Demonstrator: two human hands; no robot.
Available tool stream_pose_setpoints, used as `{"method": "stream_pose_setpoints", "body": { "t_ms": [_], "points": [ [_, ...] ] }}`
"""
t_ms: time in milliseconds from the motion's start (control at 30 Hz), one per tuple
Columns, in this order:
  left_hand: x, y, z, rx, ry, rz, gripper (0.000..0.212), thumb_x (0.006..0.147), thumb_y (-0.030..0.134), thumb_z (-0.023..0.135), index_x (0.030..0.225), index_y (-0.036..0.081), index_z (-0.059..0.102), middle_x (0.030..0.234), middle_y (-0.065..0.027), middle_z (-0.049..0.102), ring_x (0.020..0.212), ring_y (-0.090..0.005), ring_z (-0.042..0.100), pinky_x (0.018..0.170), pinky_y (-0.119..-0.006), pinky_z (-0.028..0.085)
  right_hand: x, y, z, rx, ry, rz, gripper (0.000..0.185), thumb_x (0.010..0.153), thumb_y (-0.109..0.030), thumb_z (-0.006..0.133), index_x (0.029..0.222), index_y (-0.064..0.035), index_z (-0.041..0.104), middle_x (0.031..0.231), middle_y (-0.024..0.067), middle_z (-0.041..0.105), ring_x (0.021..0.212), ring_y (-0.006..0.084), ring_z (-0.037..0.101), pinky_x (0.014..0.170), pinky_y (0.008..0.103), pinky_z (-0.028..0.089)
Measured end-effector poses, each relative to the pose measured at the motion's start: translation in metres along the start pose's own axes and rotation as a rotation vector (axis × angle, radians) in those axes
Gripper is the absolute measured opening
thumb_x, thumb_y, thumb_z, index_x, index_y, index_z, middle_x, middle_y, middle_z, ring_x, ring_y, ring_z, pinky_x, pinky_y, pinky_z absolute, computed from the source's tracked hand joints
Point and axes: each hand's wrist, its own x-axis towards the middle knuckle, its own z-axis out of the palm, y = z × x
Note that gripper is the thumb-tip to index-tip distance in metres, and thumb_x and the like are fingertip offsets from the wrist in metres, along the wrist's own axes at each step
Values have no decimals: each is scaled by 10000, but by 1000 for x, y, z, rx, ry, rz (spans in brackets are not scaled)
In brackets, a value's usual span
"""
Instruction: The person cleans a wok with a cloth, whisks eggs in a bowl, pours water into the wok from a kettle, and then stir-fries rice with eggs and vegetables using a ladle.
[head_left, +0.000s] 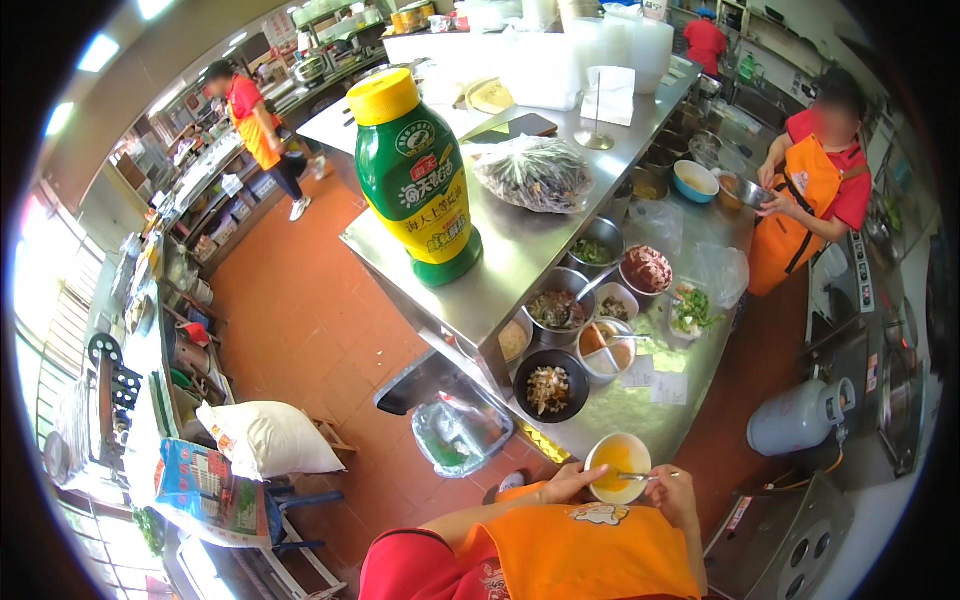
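Observation:
A white bowl (619, 498) of yellow liquid, which looks like beaten egg, is held close to my orange apron. My left hand (574, 481) grips its left side, with the thumb over the rim. In my right hand (673, 491) is the handle of a metal utensil (637, 476), whose far end dips into the liquid. Just beyond the bowl, on the steel counter (675, 420), stands a black bowl (522, 390) of chopped pale and brown food. Behind it are a divided seasoning container (606, 375) and a metal pot (589, 298) of chopped food with a ladle.
A green and yellow sauce bottle (416, 180) and a bagged dark food (532, 174) stand on the raised steel shelf (472, 300). A co-worker (814, 180) holds a metal bowl across the counter. Another person (255, 124) is at the left. A gas cylinder (787, 420) stands right, a lined bin (457, 435) left.

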Motion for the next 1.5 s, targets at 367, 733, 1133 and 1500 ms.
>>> {"method": "stream_pose_setpoints", "body": {
  "t_ms": [367, 733, 1133, 1500],
  "points": [
    [-8, 7, 7, -24, 140, -58, 585, 891, 379, 651, 1248, -54, 483, 1116, -149, 616, 952, -219, 640, 795, -333, 552, 6, 0, 1, 12, 144, -152, 242, 947, -198, 527, 864, 16, 602, 646, 120, 622, 430, 125, 503, 400, 228, 390],
    [8, -1, -7, -119, 42, -48, 552, 937, 343, 586, 1300, -37, 417, 1169, -158, 578, 1031, -266, 604, 890, -405, 513, 16, 3, -9, 153, 15, -169, 308, 967, -262, 522, 930, 18, 645, 699, 108, 643, 496, 101, 558, 465, 212, 463],
    [-11, 33, 36, -50, -116, 11, 619, 969, 425, 481, 1360, -41, 368, 1294, -176, 515, 1188, -313, 518, 1026, -448, 411, 18, -3, -8, 37, 21, -173, 284, 972, -227, 488, 936, 16, 629, 686, 105, 638, 495, 116, 552, 440, 224, 438],
    [-3, 22, 25, 88, 89, -20, 628, 942, 446, 535, 1359, 4, 380, 1299, -123, 518, 1186, -248, 516, 1005, -432, 428, 10, 1, -15, -26, 16, -56, 317, 980, -262, 488, 936, 15, 636, 682, 90, 637, 501, 105, 565, 450, 219, 453]
  ]
}}
